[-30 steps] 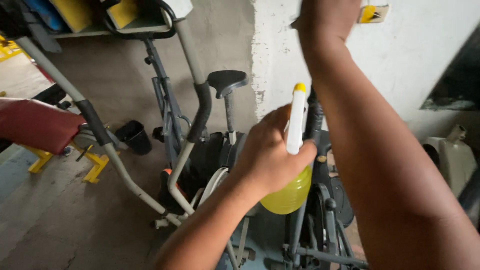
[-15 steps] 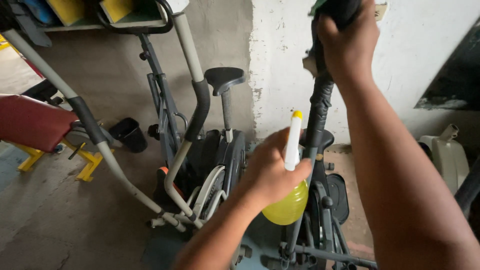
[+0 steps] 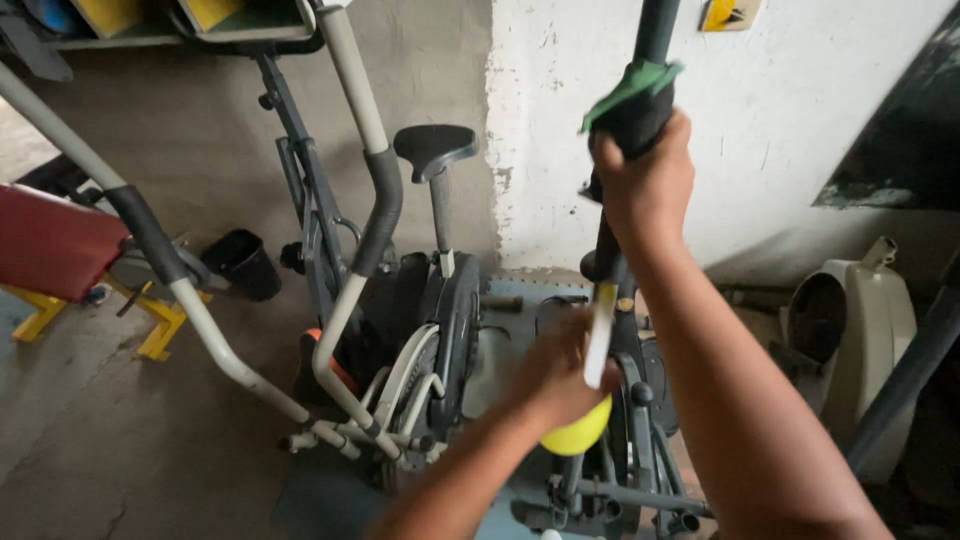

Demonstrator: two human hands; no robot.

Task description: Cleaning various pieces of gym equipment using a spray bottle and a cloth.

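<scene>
Above the exercise bikes, in the head view, the right hand (image 3: pixel 645 180) is raised with the arm stretched up and forward, its fingers wrapped tight around a green cloth (image 3: pixel 628 88) pressed on the dark handlebar post (image 3: pixel 652 35). Lower down, the left hand (image 3: pixel 553 375) reaches in from below, fingers curled closed around the neck of a yellow spray bottle (image 3: pixel 578 436), held upright just beside the post's lower part.

A small yellow sign (image 3: pixel 722 13) with a dark mark hangs on the white wall (image 3: pixel 800 120) at the far right, cut off by the top edge.
</scene>
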